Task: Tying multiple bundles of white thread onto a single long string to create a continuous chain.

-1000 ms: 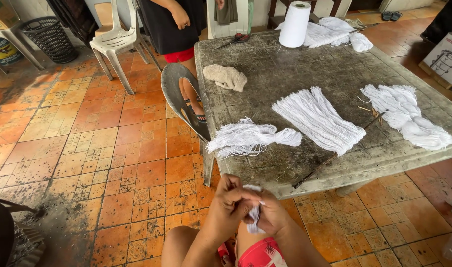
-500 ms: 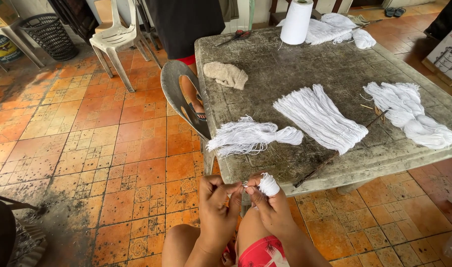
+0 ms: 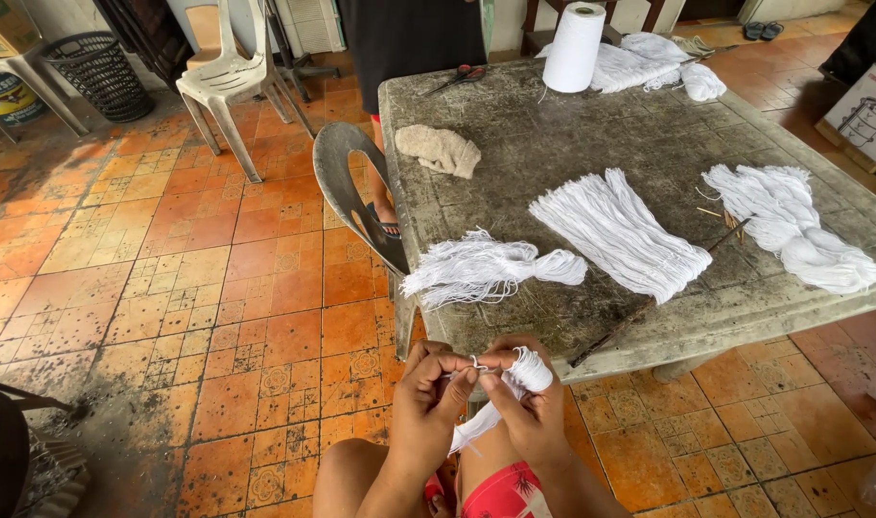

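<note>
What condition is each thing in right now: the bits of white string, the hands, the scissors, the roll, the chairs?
Left hand: pinching the small yarn bundle.
Right hand: gripping it too.
Small yarn bundle: held, tail hanging down.
Tied tassel: lying on the table.
Loose strands: spread flat.
Scissors: lying, blades apparently shut.
Yarn roll: upright.
White chair: unoccupied.

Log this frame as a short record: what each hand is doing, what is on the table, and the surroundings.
left hand: left hand pinches a thread at the top of the yarn bundle
right hand: right hand grips the same yarn bundle, whose loose end hangs down between the knees
table: stone table carries a tied tassel, a flat sheaf of cut yarn, a loose skein, a yarn cone, scissors and a beige cloth
surroundings: orange tiled floor, white plastic chair, black basket, another person standing behind the table
</note>
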